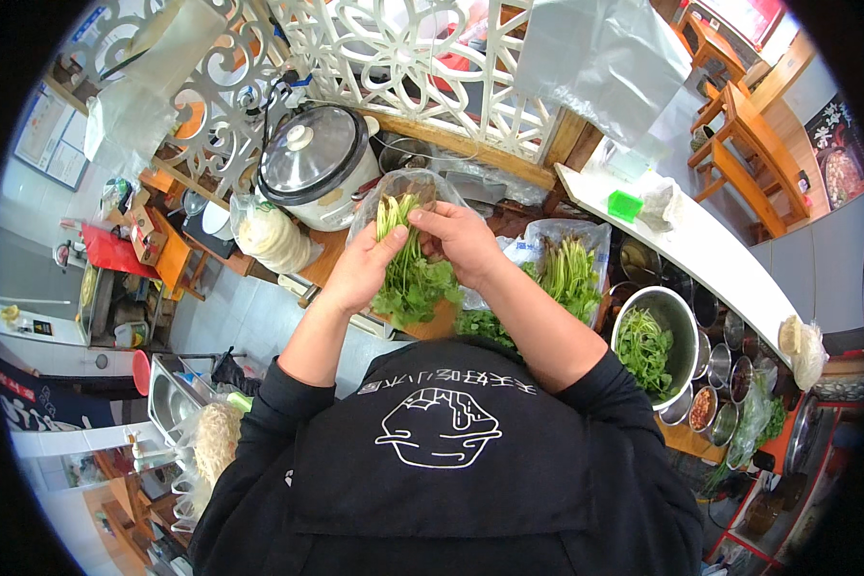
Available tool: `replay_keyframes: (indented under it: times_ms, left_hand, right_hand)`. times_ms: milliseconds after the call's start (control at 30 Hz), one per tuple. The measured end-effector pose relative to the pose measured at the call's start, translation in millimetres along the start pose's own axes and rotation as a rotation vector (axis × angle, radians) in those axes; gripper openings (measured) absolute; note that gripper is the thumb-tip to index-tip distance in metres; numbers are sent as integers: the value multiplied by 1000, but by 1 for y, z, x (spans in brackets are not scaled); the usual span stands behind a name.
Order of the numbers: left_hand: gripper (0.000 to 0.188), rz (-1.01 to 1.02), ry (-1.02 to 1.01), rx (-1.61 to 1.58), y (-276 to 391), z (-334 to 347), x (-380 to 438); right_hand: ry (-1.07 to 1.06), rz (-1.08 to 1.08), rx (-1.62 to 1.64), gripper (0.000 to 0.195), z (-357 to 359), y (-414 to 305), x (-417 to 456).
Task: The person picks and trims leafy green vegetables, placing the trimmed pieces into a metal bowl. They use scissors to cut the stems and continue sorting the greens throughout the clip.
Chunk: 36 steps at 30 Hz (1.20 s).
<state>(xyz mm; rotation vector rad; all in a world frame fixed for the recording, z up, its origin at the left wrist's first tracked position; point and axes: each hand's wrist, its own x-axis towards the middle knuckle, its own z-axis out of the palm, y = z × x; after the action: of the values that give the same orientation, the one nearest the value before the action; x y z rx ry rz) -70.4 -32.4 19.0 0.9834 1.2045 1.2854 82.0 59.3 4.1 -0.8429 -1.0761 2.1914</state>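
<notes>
Both my hands grip one bunch of cilantro point(414, 277), its cut stem ends up and its leaves hanging down. My left hand point(363, 263) closes round the stems from the left, thumb across them. My right hand point(461, 237) pinches near the stem ends from the right; some of its fingers are hidden behind the bunch. Beyond the stems stands a clear plastic bag point(432, 183). More cilantro point(569, 277) lies on a plastic bag to the right of my hands. Farther right, a metal bowl point(682, 338) holds loose cilantro.
A large rice cooker point(317, 155) stands beyond my left hand, with a bagged stack of pale rounds point(270, 237) beside it. Several small metal containers point(720, 363) line the right side below a white ledge point(684, 223). A white lattice screen point(417, 65) rises at the back.
</notes>
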Motion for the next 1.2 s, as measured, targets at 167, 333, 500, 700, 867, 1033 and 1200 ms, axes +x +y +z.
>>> replay_keyframes:
  times_ms: [167,333,500,700,867,1033,1200]
  left_hand:
    - [31,-64,-7,-62,-2,-9,-3]
    - [29,-23,31,-55,-6,-9,-3]
    - [29,-12,54,40,-8,-6,-4]
    - [28,22,105,240,-11,1,-7]
    - [30,5,167,-42,-22,4,-6]
    - [30,16,200,-77,-21,8,-10]
    - [30,33,227,-69,-22,10,-10]
  right_hand:
    - [10,-73,-64,14,-2,3,-2]
    - [61,-156,-184,15,4,5,-4]
    - [80,-196,-187,14,7,6,-5]
    - [159,-232,-280,16,6,9,-2]
    - [208,-264,-332,15,9,12,-2]
    - [193,-246,-322,14,5,14,-3]
    - [224,-248,-302,12,4,18,-2]
